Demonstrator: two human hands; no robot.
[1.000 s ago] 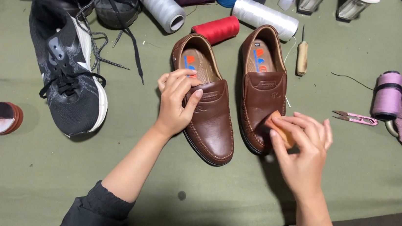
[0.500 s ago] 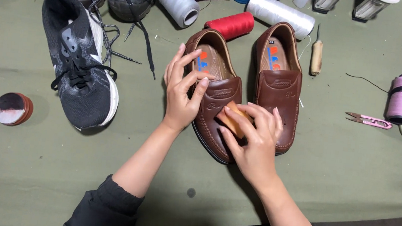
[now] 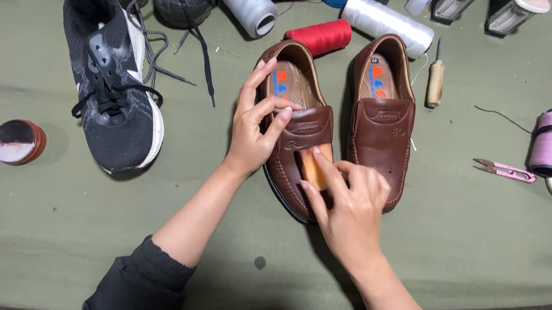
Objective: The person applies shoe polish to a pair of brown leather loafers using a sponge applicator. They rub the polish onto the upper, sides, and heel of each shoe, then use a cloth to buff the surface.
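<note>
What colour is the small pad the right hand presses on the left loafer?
Orange, the pad shows best in the head view, under the right hand on the brown loafer.

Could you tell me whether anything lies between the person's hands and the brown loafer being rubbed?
Nothing visible does. The left hand rests directly on the left brown loafer, fingers at its opening. The right hand presses a small orange sponge straight onto its toe. The second loafer sits beside it, clear.
</note>
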